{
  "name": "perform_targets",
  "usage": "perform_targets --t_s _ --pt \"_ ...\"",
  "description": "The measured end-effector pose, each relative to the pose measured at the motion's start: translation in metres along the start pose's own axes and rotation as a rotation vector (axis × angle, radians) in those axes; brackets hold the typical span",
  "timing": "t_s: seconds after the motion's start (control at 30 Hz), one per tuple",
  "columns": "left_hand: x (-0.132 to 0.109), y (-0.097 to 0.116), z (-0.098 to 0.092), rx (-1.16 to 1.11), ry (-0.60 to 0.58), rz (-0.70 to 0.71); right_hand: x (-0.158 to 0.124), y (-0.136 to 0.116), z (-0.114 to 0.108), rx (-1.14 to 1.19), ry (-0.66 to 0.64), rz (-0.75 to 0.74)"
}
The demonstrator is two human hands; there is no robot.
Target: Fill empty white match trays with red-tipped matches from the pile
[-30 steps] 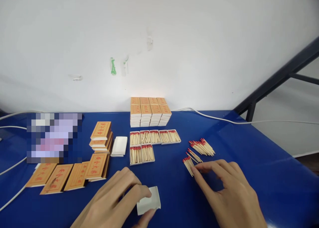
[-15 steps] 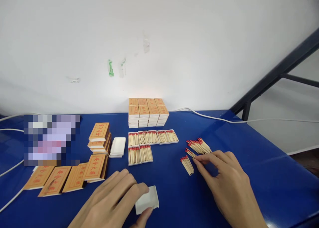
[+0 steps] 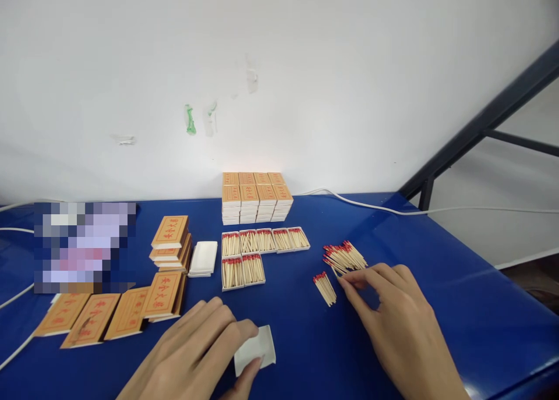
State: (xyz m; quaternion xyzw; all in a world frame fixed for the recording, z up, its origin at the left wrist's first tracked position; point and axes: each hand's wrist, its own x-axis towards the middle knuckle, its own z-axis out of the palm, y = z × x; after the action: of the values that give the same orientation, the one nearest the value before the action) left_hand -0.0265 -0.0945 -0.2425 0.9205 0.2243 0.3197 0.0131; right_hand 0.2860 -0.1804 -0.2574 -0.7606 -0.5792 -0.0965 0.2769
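My left hand [image 3: 196, 347] pinches a small white matchbox tray [image 3: 257, 349] between thumb and fingers, low over the table's near side. Nothing shows inside the visible part of this tray. To the right, my right hand [image 3: 393, 318] has thumb and forefinger closed on the end of a match [image 3: 334, 268], at the lower edge of a loose pile of red-tipped matches [image 3: 347, 255]. A smaller bundle of matches [image 3: 324, 289] lies apart, just left of those fingertips. In the middle, several filled trays [image 3: 243, 271] stand in two rows, red heads facing away.
Behind the filled trays, a block of stacked orange matchboxes [image 3: 257, 195] stands by the wall. White trays [image 3: 204, 258] lie stacked beside orange box sleeves [image 3: 163, 292] at left. A white cable [image 3: 367, 205] crosses the blue table's [image 3: 437, 260] back.
The few matches at my right fingertips have shifted against the larger pile. My left hand still holds the tray in about the same place. The view has turned slightly right.
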Motion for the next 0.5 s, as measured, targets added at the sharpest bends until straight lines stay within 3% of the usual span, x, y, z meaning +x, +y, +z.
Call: perform_targets --t_s 0.3,0.5 --pt "0.003 0.004 0.001 0.070 0.068 0.032 -0.011 -0.023 -0.012 0.087 -0.028 0.005" --pt "0.007 0.003 0.000 0.019 0.027 0.018 0.005 -0.011 -0.014 0.065 0.003 0.040"
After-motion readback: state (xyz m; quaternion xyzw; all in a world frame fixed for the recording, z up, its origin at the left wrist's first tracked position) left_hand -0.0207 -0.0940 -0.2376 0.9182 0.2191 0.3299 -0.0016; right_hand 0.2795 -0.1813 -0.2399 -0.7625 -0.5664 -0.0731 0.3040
